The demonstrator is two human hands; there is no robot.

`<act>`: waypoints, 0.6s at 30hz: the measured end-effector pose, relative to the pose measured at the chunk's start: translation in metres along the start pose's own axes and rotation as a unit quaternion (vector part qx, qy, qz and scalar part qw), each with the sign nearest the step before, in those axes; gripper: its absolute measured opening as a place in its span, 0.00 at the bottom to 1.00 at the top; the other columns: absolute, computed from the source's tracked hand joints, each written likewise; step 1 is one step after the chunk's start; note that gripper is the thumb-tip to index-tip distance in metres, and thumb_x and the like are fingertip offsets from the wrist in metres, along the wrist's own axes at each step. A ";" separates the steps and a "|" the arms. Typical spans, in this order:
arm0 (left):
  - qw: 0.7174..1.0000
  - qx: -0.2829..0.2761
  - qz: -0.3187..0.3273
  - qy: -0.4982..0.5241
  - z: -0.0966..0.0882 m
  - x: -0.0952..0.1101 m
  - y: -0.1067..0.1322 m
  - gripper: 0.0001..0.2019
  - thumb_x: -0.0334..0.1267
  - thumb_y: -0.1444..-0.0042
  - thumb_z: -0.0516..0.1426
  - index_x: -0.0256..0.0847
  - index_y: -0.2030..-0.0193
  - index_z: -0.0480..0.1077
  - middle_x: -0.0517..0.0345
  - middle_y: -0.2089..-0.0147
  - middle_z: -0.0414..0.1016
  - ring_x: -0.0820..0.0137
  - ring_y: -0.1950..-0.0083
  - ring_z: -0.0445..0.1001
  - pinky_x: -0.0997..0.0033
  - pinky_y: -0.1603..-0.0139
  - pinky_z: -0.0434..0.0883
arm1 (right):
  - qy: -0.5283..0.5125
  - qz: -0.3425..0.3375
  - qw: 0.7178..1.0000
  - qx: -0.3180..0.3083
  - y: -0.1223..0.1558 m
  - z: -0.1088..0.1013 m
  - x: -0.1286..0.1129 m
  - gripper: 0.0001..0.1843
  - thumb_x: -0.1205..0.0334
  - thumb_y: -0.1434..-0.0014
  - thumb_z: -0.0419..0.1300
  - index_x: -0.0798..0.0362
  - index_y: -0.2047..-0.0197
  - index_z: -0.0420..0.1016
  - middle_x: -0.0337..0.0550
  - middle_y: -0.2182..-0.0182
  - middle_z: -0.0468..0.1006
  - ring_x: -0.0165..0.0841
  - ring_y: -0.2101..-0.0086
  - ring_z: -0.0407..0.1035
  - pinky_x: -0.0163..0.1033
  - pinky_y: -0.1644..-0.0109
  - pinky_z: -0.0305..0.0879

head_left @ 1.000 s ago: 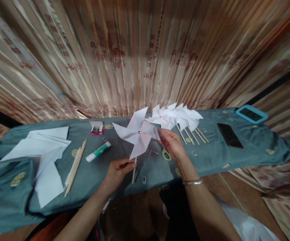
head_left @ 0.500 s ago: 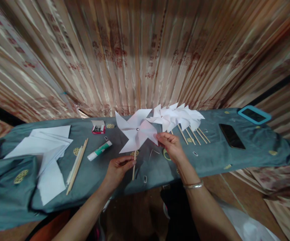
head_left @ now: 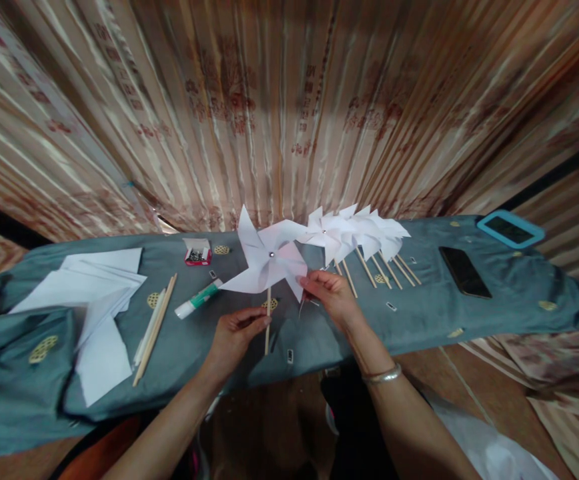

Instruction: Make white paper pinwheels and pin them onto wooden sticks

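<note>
A white paper pinwheel (head_left: 264, 267) with a silver pin at its centre stands upright above the table, its wooden stick pointing down. My left hand (head_left: 242, 330) is closed, pinching that stick below the blades. At the pinwheel's lower right, my right hand (head_left: 330, 295) has its thumb and fingers together at the tip of one blade. Behind, to the right, several finished-looking white pinwheels (head_left: 364, 233) lie overlapping in a row, sticks toward me.
On the cloth-covered table (head_left: 249, 367) to the left are white paper sheets (head_left: 104, 360), wooden sticks (head_left: 155, 333), a glue stick (head_left: 198, 299) and a small open box of pins (head_left: 198, 255). A black phone (head_left: 464, 271) and a blue-framed device (head_left: 510, 228) lie right.
The held pinwheel's blades have turned on the stick. My right hand has moved left and slightly down with a blade tip. My left hand stays on the stick.
</note>
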State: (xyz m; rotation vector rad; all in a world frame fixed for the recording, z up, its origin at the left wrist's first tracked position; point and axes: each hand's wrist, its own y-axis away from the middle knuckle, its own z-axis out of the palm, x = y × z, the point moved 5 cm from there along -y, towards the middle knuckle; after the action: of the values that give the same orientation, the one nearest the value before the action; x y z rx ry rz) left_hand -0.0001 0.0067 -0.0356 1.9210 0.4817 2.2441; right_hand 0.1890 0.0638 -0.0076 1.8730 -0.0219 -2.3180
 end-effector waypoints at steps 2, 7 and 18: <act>1.000 0.004 0.003 -0.002 -0.001 0.000 -0.001 0.13 0.41 0.71 0.70 0.40 0.74 0.81 0.55 0.72 0.81 0.68 0.70 0.76 0.71 0.62 0.72 | 0.007 0.002 1.000 -0.012 0.002 0.003 0.000 0.20 0.44 0.61 0.73 0.52 0.80 0.76 0.34 0.84 0.74 0.25 0.80 0.63 0.33 0.74 0.60; 1.000 0.012 -0.002 0.001 -0.001 0.000 0.000 0.14 0.41 0.71 0.71 0.40 0.74 0.81 0.55 0.73 0.81 0.68 0.70 0.76 0.70 0.63 0.73 | 0.015 0.002 0.999 -0.036 0.005 0.010 0.002 0.20 0.43 0.59 0.72 0.52 0.79 0.75 0.35 0.82 0.75 0.26 0.80 0.65 0.33 0.73 0.62; 1.000 -0.006 0.014 -0.004 0.001 0.002 0.000 0.12 0.41 0.68 0.70 0.39 0.74 0.80 0.57 0.73 0.81 0.70 0.70 0.74 0.72 0.63 0.71 | 0.014 0.017 0.997 -0.069 0.013 0.024 0.007 0.19 0.45 0.56 0.71 0.52 0.77 0.77 0.38 0.79 0.79 0.26 0.78 0.68 0.33 0.71 0.65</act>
State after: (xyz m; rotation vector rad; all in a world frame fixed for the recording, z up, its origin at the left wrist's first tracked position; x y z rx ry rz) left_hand 0.0008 0.0077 -0.0333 1.9423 0.4420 2.2513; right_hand 0.1652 0.0482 -0.0078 1.8233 0.1054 -2.2095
